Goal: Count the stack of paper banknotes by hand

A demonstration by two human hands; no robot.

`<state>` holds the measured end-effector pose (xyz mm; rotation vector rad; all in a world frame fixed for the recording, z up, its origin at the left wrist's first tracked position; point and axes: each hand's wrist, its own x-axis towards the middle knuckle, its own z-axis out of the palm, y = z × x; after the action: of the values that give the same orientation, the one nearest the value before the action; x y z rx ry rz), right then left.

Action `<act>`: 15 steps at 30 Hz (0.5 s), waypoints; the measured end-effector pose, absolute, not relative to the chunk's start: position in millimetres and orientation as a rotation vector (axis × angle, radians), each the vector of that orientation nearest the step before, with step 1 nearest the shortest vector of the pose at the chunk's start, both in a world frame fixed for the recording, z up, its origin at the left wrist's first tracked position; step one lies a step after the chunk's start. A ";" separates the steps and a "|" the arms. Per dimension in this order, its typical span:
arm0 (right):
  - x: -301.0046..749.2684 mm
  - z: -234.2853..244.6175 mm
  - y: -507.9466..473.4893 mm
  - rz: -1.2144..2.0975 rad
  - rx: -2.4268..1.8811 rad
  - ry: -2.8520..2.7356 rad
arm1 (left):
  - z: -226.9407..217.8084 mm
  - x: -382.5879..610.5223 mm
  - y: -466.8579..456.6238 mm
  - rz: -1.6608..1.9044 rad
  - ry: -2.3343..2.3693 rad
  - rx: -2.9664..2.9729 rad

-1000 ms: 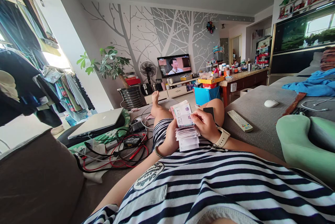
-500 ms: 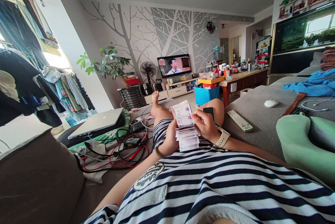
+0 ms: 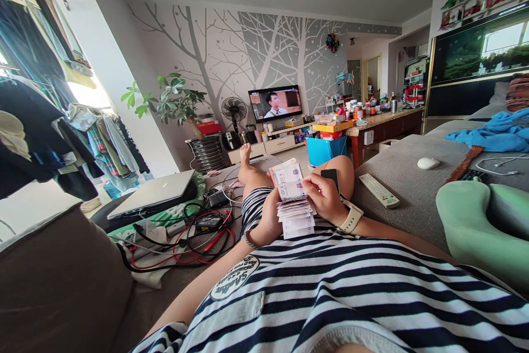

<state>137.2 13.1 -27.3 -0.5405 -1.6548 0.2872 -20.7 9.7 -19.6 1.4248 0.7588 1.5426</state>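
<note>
I lie back on a grey sofa in a striped shirt, with both hands over my lap. My left hand grips a thick stack of banknotes from the left side, its fingers closed behind the stack. My right hand, with a white watch on the wrist, pinches the right edge of the top notes between thumb and fingers. The lower notes fan downward toward my shirt. A dark phone rests on my raised knee just behind the right hand.
A remote control and a white mouse lie on the sofa at right, beside a green cushion. At left sit a closed laptop and a tangle of red and black cables. A television plays ahead.
The top notes have shifted very slightly under my right thumb. Both hands stay in place on the stack.
</note>
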 end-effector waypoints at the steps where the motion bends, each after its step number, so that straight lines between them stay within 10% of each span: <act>1: 137.2 -27.3 13.2 0.288 -0.541 -1.657 | -19.4 -20.6 8.9 1.550 0.759 1.449; 15: 139.1 -26.3 9.2 0.432 -0.415 -1.732 | -12.5 -10.8 14.7 1.328 0.707 0.834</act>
<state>139.1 9.2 -26.3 -0.4148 -1.7322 0.4323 -10.8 14.7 -12.5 0.8341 0.7074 1.3279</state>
